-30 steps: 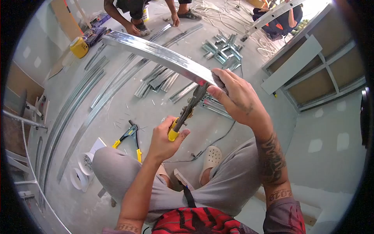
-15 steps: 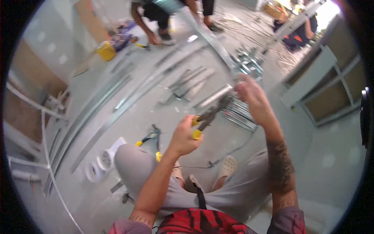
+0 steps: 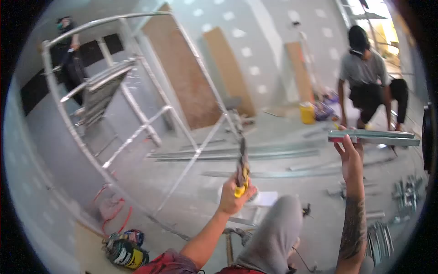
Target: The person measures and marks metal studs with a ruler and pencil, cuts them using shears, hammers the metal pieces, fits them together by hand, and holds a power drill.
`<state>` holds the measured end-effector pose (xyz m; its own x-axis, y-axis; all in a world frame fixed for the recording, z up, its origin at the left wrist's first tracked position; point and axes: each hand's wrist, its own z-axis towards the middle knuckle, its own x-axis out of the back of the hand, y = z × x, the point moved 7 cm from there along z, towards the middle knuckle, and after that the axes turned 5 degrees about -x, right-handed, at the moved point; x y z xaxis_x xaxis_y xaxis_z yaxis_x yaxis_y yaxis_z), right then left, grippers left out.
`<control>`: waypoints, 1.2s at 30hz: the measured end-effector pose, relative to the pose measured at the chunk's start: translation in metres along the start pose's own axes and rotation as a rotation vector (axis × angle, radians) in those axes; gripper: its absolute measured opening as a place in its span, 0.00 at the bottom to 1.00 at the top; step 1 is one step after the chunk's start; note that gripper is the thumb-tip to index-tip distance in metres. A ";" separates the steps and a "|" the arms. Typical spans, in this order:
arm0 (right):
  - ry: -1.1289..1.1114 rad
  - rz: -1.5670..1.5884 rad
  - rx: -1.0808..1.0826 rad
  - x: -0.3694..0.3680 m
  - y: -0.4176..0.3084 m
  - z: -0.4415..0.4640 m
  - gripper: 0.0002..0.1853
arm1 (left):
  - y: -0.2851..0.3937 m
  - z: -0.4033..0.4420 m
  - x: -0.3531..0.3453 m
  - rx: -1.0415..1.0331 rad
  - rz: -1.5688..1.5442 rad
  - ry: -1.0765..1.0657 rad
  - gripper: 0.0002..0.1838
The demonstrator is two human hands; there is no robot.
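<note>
Left hand [image 3: 233, 197] grips snips [image 3: 242, 160], right of scaffold [image 3: 169, 108]. Right hand [image 3: 351, 160] grasps metal channel [image 3: 388, 140], farther right of scaffold. Risk: one-handed hold near one end, so channel could tip and slip; edges, if sharp, could cut.

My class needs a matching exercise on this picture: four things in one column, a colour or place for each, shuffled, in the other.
1. Snips
2. Metal channel
3. Bucket
4. Scaffold frame

A. Yellow, near the crouching person
B. In the right hand
C. At the left of the picture
D. In the left hand

Pairs: 1-D, 2-B, 3-A, 4-C
</note>
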<state>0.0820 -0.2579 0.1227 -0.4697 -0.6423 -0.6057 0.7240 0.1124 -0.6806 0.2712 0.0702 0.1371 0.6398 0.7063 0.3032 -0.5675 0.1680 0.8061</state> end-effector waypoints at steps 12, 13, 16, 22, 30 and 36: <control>0.128 0.175 -0.154 0.018 0.107 -0.075 0.23 | -0.106 -0.185 -0.051 0.277 0.439 -0.302 0.42; 0.148 0.224 -0.147 0.021 0.096 -0.078 0.23 | -0.085 -0.180 -0.058 0.099 0.617 -0.272 0.38; 0.200 0.266 -0.092 0.026 0.071 -0.075 0.21 | -0.089 -0.180 -0.065 -0.139 0.759 -0.181 0.37; 0.286 0.324 -0.025 0.048 0.041 -0.080 0.19 | -0.092 -0.179 -0.065 -0.255 0.721 -0.184 0.38; 0.311 0.274 0.098 0.065 0.032 -0.077 0.18 | -0.087 -0.184 -0.066 -0.269 0.763 -0.122 0.35; 0.261 0.132 0.186 0.044 0.011 -0.084 0.18 | -0.073 -0.183 -0.068 -0.260 0.824 -0.119 0.34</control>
<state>0.0264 -0.2217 0.0540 -0.4616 -0.4127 -0.7853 0.8557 0.0262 -0.5167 0.1746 0.1356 -0.0351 0.0153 0.5981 0.8012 -0.9646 -0.2023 0.1695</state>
